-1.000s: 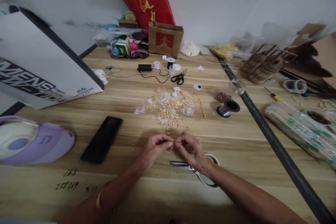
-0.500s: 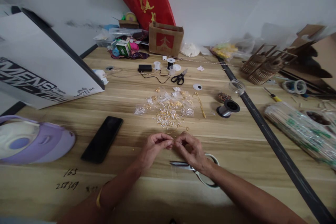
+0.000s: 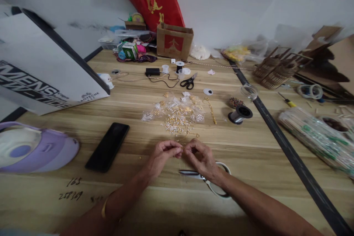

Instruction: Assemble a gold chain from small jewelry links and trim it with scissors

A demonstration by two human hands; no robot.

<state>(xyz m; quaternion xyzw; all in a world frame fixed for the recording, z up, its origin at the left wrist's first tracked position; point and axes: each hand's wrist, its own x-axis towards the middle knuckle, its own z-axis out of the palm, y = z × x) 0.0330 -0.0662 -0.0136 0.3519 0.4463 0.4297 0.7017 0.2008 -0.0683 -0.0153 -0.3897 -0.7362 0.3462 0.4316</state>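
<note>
Pinching tiny piece (image 3: 182, 148), blurred, left hand (image 3: 162, 157) and right hand (image 3: 204, 158) near bead pile (image 3: 177, 122); pose unchanged from second ago.

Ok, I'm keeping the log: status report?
Left hand, right hand pinched, close together; contents too small to tell. Small parts heaped beyond. Scissors partly under right hand.

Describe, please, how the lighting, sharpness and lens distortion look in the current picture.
Head view: dim, soft light, with the table darkening along the bottom edge; head view: wide-angle stretch, the box at left looking tilted; head view: left hand and right hand readable, beads too fine to separate, anything at the fingertips too small to identify.
</note>
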